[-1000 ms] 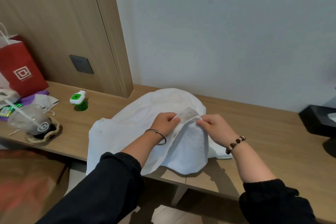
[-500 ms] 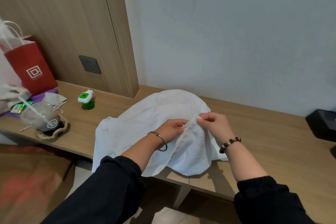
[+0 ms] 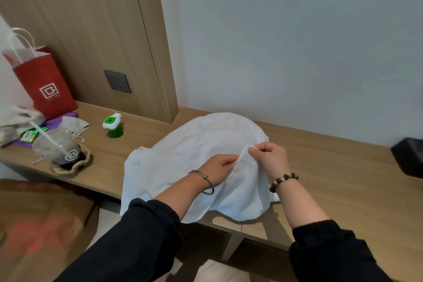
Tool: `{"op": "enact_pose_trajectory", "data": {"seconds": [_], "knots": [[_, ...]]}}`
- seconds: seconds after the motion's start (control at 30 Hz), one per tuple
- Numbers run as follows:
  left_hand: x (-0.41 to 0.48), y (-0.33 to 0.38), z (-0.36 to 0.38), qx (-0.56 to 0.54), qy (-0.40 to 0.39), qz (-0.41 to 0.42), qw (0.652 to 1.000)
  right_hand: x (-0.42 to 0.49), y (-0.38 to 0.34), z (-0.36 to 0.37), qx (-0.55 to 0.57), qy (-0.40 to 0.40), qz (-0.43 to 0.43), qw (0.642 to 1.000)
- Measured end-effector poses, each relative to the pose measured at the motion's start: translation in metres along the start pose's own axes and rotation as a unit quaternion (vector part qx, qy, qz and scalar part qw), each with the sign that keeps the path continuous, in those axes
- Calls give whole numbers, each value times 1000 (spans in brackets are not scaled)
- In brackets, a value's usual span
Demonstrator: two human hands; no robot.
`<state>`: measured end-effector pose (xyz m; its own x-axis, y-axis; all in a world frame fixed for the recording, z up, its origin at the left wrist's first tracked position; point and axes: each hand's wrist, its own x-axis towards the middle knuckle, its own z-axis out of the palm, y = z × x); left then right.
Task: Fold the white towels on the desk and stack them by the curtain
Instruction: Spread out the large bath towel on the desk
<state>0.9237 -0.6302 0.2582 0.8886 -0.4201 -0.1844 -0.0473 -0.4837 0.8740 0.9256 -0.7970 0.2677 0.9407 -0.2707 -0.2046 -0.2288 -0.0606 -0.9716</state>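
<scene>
Left grip (image 3: 220, 167), right grip (image 3: 272, 159) on towel (image 3: 187, 151)

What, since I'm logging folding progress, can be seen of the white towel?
The white towel is thin, soft-looking, wrinkled cloth, not yet folded, lying in a loose heap on the wooden desk, its near edge hanging over the front. The left hand and right hand each pinch a lifted edge near its middle, close together.

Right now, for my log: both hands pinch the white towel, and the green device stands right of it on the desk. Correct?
No: the head view shows the green device left of the white towel on the desk. Left hand and right hand do pinch it.
</scene>
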Motion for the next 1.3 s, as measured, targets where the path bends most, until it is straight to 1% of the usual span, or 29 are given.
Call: {"op": "enact_pose_trajectory", "data": {"seconds": [0.07,0.1,0.13,0.2,0.27,0.33,0.4,0.53,0.67,0.73,0.83,0.93,0.97,1.0,1.1,1.17,1.23,1.3], "knots": [[-1,0,0,18,11,-3,1000,2,0,0,9,10,-8,1000],[-3,0,1,45,21,-3,999,3,0,0,10,14,-13,1000],[-4,-1,2,88,34,-2,996,4,-1,0,10,19,-19,1000],[-7,-3,8,202,52,4,978,4,-2,1,14,29,-27,999],[-8,-7,14,290,37,4,956,3,-3,2,19,42,-36,998],[-9,-10,18,324,4,-6,946,2,-4,2,22,59,-52,997],[-10,-12,20,315,-18,-15,949,0,-4,3,23,79,-65,994],[-13,-12,32,268,-27,-23,963,-6,-4,12,49,110,-75,990],[-13,-9,38,205,-17,-48,977,-7,-7,14,27,103,-87,991],[-11,-8,27,165,-30,-59,984,-6,-5,9,-8,91,-103,990],[-10,-4,5,141,-31,-65,987,-1,0,1,-122,47,-128,983],[-10,3,-3,153,-35,-49,986,5,0,0,-192,3,-96,977],[-9,6,-4,159,-39,-41,986,8,-1,0,-210,-1,-94,973],[-8,8,-4,164,-43,-34,985,10,-2,1,-222,9,-97,970],[-7,11,-5,147,-46,-23,988,12,-7,1,-241,98,-131,957],[-6,9,-6,154,-40,-30,987,13,-10,2,-240,142,-146,949],[-7,-1,-9,216,-43,-51,974,17,-15,0,-200,177,-147,952],[-11,-17,-19,277,-50,-94,955,28,-22,-10,-150,233,-128,952]]}}
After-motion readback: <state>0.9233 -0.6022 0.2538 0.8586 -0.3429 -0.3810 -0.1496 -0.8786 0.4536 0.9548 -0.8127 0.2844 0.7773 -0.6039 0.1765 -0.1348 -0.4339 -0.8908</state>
